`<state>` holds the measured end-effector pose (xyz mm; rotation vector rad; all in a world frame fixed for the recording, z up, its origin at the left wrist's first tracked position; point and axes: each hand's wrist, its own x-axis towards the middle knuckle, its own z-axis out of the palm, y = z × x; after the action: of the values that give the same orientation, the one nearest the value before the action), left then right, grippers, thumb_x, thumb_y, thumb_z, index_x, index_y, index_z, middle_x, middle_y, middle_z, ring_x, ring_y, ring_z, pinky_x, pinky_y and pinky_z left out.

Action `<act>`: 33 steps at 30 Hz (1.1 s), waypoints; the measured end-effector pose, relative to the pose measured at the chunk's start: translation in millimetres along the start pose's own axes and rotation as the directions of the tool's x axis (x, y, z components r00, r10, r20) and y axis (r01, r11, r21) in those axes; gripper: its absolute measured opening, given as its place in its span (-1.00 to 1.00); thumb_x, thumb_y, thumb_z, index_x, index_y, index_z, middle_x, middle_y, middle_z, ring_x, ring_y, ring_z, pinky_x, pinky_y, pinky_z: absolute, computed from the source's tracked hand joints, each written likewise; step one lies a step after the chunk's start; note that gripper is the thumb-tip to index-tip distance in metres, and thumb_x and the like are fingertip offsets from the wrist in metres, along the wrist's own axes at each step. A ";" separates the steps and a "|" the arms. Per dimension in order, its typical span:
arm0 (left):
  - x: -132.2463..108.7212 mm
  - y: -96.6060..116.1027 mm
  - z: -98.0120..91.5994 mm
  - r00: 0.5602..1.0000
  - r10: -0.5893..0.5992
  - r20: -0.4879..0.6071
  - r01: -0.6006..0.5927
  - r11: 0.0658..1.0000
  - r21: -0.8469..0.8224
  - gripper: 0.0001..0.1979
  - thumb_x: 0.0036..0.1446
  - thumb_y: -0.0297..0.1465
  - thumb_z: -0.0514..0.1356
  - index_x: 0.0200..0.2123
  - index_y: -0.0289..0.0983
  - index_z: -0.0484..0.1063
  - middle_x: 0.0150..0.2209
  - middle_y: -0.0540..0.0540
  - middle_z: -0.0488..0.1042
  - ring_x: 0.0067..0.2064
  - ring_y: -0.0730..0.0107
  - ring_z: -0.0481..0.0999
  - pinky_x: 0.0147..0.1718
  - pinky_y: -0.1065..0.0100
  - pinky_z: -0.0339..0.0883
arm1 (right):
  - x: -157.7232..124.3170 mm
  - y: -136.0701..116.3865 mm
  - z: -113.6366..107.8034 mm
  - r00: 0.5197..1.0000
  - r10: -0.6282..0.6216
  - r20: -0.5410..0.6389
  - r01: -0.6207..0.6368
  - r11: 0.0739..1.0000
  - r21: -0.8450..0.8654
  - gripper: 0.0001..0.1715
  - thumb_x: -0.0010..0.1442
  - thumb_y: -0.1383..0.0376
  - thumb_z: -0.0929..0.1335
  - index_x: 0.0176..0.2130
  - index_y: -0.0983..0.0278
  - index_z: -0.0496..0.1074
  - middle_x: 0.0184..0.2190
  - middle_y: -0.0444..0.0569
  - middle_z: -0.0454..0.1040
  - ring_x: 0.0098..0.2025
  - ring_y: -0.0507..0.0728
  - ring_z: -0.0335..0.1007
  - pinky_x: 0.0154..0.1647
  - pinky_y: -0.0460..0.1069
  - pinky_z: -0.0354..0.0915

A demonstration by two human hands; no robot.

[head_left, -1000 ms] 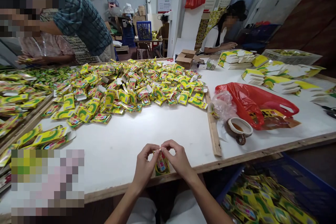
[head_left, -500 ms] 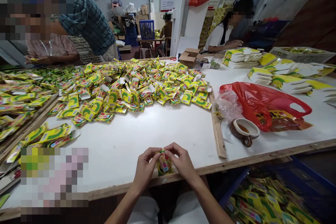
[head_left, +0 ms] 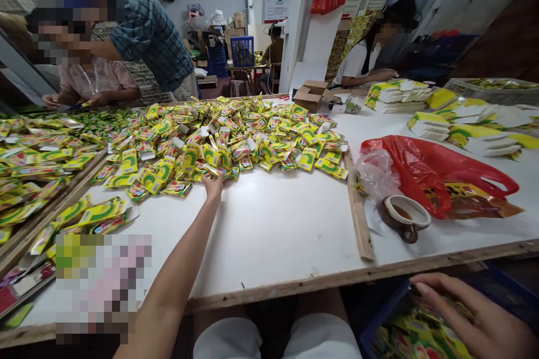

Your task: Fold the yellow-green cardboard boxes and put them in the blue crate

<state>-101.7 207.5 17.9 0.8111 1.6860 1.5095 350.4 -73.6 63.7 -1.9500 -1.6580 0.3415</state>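
My left hand (head_left: 213,185) reaches forward to the near edge of a heap of small yellow-and-green printed boxes (head_left: 227,132). Its fingers are closed on one small box (head_left: 214,170) there, partly hidden by the hand. Low on the right, my right hand (head_left: 474,311) hovers over a blue crate (head_left: 381,314) filled with the same flat boxes (head_left: 425,328). The right fingers are stretched out and apart from the thumb, with nothing visible in them.
A wooden strip (head_left: 360,219) divides the white table (head_left: 269,235). Right of it are a brown mug (head_left: 404,214), a red plastic bag (head_left: 425,165) and stacked flat cartons (head_left: 398,95). An open cardboard box (head_left: 309,95) stands behind. Co-workers are across the table.
Both hands were together holding one small box at the table's front edge. My left hand has moved forward to the heap, my right hand down to the crate; that box has left the table edge.
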 end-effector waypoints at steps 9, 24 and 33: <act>-118.3 -26.9 -37.3 0.904 0.006 0.427 0.009 0.999 -0.035 -0.18 -0.09 -0.38 0.30 0.17 -0.11 -0.10 -0.33 0.01 0.44 -0.32 0.31 0.57 -0.31 0.23 0.47 | 15.5 -125.6 114.8 0.957 -0.129 0.261 -0.042 0.825 0.563 -0.74 0.19 0.13 0.28 -0.24 0.22 0.45 -0.23 0.01 0.54 -0.14 0.19 0.45 -0.10 0.02 0.36; -208.7 -35.2 -65.4 0.654 0.037 0.755 -0.106 0.993 0.044 -0.51 -0.07 -0.50 0.25 -0.02 -0.15 0.31 -0.06 -0.12 0.42 -0.10 0.27 0.48 -0.11 0.26 0.38 | 33.7 -155.3 179.2 0.903 -0.299 0.309 -0.043 0.653 0.757 -0.88 0.17 0.30 0.29 -0.27 0.25 0.40 -0.37 -0.10 0.48 -0.29 0.08 0.43 -0.21 -0.03 0.32; -207.5 -29.2 -59.3 0.761 0.160 0.628 -0.136 0.987 -0.087 -0.85 0.16 -0.36 0.14 -0.19 -0.25 0.33 -0.13 -0.15 0.47 -0.08 0.27 0.47 -0.08 0.21 0.36 | 41.6 -164.8 185.3 0.923 -0.327 0.201 0.049 0.621 0.782 -0.89 0.14 0.32 0.34 -0.27 0.26 0.46 -0.34 -0.07 0.50 -0.28 0.08 0.42 -0.22 -0.04 0.33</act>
<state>-38.9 -1.0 13.5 1.2892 1.0972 1.1612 125.6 25.9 11.0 -1.0802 -1.5124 1.1385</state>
